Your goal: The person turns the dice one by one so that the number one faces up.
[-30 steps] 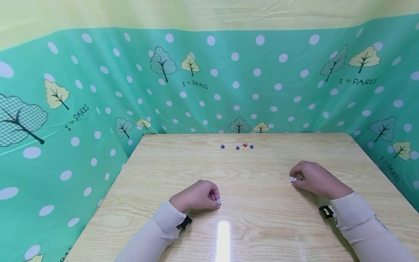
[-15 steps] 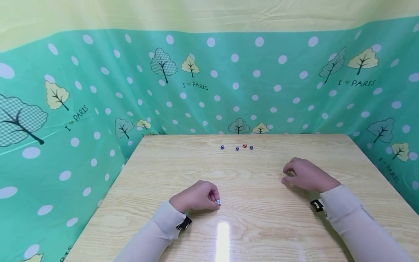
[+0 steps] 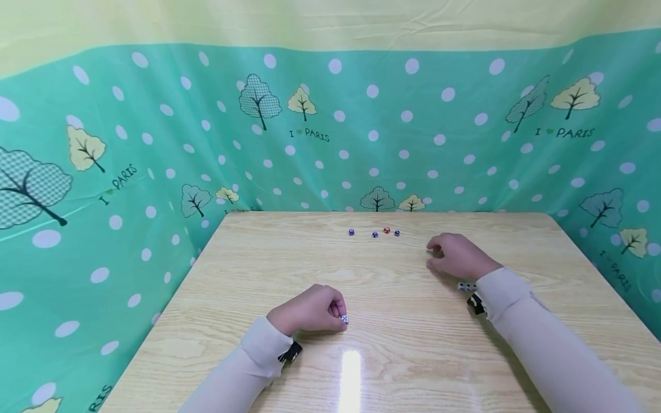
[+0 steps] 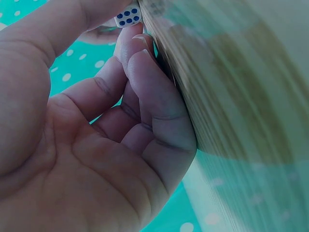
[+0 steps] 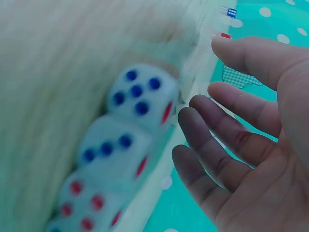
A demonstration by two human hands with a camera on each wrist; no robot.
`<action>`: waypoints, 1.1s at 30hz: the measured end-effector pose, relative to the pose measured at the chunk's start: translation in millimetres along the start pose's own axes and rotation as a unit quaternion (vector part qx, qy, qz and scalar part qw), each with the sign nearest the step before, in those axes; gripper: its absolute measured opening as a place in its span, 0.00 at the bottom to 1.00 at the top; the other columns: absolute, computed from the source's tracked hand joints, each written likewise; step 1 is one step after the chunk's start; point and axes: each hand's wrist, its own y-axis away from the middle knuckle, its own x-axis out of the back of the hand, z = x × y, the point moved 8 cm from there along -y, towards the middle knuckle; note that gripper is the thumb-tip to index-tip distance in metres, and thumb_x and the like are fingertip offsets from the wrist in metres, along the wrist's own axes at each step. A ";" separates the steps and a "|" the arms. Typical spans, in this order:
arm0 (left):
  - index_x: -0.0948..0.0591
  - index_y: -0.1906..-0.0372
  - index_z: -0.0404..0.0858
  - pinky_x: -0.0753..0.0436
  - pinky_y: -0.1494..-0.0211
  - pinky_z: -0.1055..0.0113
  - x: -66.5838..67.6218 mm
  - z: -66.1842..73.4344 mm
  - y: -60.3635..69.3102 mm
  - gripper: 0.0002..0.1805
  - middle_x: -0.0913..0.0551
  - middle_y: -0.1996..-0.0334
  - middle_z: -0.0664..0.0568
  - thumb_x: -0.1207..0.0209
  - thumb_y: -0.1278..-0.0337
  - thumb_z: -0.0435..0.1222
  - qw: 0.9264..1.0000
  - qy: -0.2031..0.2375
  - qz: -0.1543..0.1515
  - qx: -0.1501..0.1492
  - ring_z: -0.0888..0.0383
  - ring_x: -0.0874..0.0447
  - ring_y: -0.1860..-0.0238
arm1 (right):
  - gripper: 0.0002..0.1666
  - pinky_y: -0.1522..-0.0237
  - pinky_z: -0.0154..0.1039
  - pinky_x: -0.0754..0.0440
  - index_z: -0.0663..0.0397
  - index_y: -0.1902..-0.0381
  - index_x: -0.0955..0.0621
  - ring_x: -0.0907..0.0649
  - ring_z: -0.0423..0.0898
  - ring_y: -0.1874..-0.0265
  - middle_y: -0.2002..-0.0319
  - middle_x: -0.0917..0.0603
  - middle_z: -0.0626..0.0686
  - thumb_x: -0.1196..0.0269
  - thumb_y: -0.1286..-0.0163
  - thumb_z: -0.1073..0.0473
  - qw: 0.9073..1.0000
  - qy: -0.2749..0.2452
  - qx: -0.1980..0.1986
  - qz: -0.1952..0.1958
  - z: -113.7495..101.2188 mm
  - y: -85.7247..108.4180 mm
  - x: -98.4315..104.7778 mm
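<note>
- While the left hand [image 3: 310,308] pinched a white die [image 3: 345,319] nearside of the red die [image 3: 387,230],
- the right hand [image 3: 461,256] hung loosely spread, right of it;
- reaching seemed the step, a pinch likely needed next.

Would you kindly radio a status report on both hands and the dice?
Left hand pinches a white die. Right hand empty. White dice row near right sleeve. Nothing visible between right hand and the nearest blue die.
</note>
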 end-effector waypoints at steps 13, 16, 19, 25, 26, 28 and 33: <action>0.17 0.72 0.46 0.20 0.63 0.73 -1.5 -1.4 0.7 0.10 0.18 0.75 0.61 0.24 0.49 0.36 1.000 -0.001 -0.001 0.002 0.67 0.22 0.71 | 0.27 0.45 0.54 0.17 0.64 0.42 0.18 0.16 0.53 0.53 0.53 0.13 0.57 0.28 0.33 0.54 1.000 -0.011 -0.006 -0.009 -11.1 -40.0 -12.0; 0.17 0.71 0.46 0.20 0.63 0.72 -1.0 -1.1 0.5 0.10 0.18 0.75 0.60 0.24 0.49 0.36 1.000 0.000 -0.001 0.002 0.67 0.22 0.71 | 0.27 0.46 0.54 0.18 0.63 0.41 0.18 0.16 0.53 0.53 0.53 0.13 0.57 0.29 0.32 0.54 1.000 -0.013 -0.013 -0.011 -13.2 -47.6 -12.7; 0.17 0.72 0.46 0.20 0.63 0.72 -0.6 -0.9 0.3 0.10 0.18 0.75 0.60 0.25 0.49 0.36 1.000 0.001 -0.001 0.002 0.66 0.22 0.71 | 0.27 0.46 0.53 0.18 0.62 0.39 0.19 0.17 0.51 0.55 0.54 0.14 0.56 0.30 0.32 0.53 1.000 -0.010 -0.022 -0.013 -14.3 -54.4 -13.1; 0.17 0.72 0.47 0.20 0.63 0.72 -0.6 -1.0 0.3 0.10 0.18 0.75 0.60 0.24 0.49 0.36 1.000 -0.001 -0.001 0.003 0.67 0.22 0.71 | 0.28 0.49 0.52 0.19 0.63 0.37 0.20 0.18 0.50 0.59 0.57 0.14 0.56 0.33 0.30 0.54 0.999 -0.009 -0.029 -0.011 -15.1 -67.3 -14.0; 0.17 0.72 0.46 0.20 0.63 0.72 -0.5 -0.9 0.3 0.10 0.18 0.75 0.60 0.24 0.49 0.36 1.000 -0.001 -0.001 0.003 0.67 0.22 0.71 | 0.28 0.48 0.52 0.18 0.63 0.37 0.20 0.17 0.51 0.58 0.56 0.14 0.56 0.33 0.30 0.54 0.999 -0.008 -0.030 -0.008 -15.3 -69.6 -13.7; 0.17 0.72 0.46 0.20 0.63 0.72 -0.1 -0.4 0.3 0.10 0.18 0.75 0.60 0.24 0.49 0.36 1.000 -0.001 -0.001 0.003 0.67 0.22 0.71 | 0.28 0.46 0.54 0.18 0.63 0.36 0.20 0.16 0.53 0.55 0.53 0.14 0.58 0.33 0.29 0.54 0.999 -0.003 -0.033 -0.007 -16.2 -73.9 -13.5; 0.17 0.71 0.46 0.20 0.63 0.72 0.0 0.3 0.3 0.10 0.18 0.74 0.60 0.25 0.49 0.36 1.000 0.003 -0.003 0.005 0.66 0.22 0.71 | 0.29 0.39 0.59 0.20 0.64 0.35 0.21 0.15 0.58 0.46 0.46 0.14 0.62 0.33 0.29 0.54 0.999 0.015 -0.038 -0.014 -20.9 -80.8 -16.2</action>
